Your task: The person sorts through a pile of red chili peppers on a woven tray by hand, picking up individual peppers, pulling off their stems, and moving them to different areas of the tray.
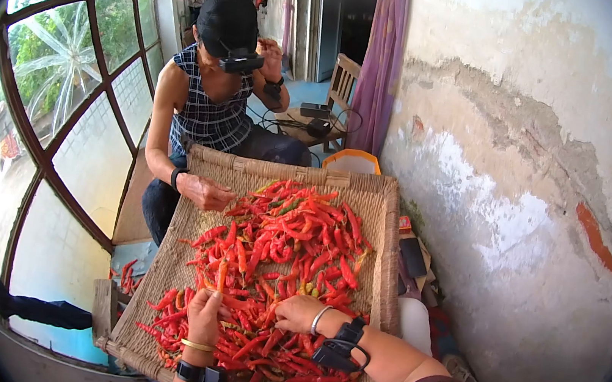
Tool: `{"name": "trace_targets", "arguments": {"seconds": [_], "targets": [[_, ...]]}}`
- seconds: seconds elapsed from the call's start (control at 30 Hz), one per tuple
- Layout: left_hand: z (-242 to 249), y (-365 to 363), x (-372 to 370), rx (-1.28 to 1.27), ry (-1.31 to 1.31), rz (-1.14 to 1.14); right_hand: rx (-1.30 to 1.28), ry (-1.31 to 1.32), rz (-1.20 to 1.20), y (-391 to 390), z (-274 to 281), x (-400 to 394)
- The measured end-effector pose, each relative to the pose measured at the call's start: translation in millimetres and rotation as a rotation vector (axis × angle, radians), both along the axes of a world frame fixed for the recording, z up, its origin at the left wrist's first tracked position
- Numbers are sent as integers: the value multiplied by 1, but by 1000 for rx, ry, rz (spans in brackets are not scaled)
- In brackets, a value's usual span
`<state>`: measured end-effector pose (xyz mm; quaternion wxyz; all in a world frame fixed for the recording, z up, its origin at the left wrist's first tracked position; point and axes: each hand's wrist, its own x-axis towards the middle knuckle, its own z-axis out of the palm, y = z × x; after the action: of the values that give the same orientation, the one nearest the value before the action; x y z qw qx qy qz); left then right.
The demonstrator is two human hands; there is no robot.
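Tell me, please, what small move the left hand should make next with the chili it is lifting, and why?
Probably draw the chili clear of the heap. The left hand pinches its lower end, and it stands upright over the pile of red chilies on the woven mat, while the right hand rests on the pile.

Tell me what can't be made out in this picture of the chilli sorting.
Head view only:
- Left hand: it holds up one chilli, but its fingertips are hidden behind the hand.
- Right hand: its fingers are buried in the chillies, so any grip is unclear.
- Mat: its near edge is cut off by the picture's bottom and the arms.
- Other person's raised hand: too small to tell what it touches.
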<state>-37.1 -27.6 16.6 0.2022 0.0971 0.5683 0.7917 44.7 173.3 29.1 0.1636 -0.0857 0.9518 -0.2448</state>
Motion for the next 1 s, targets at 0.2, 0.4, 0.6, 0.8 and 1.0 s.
{"name": "trace_targets", "arguments": {"seconds": [0.2, 0.4, 0.6, 0.8, 1.0], "targets": [[-3, -1, -20, 259, -353, 191, 150, -64, 54, 0, -11, 3], [-9, 13, 13, -120, -99, -356, 186, -29, 67, -7, 1, 6], [-6, 25, 31, -773, 860, -657, 235, -177, 185, -6, 6, 5], [-10, 21, 32, -814, 955, -743, 321, -224, 256, -18, -3, 11], [-21, 22, 30, -911, 951, -773, 306, -131, 248, -18, -10, 13]]}}
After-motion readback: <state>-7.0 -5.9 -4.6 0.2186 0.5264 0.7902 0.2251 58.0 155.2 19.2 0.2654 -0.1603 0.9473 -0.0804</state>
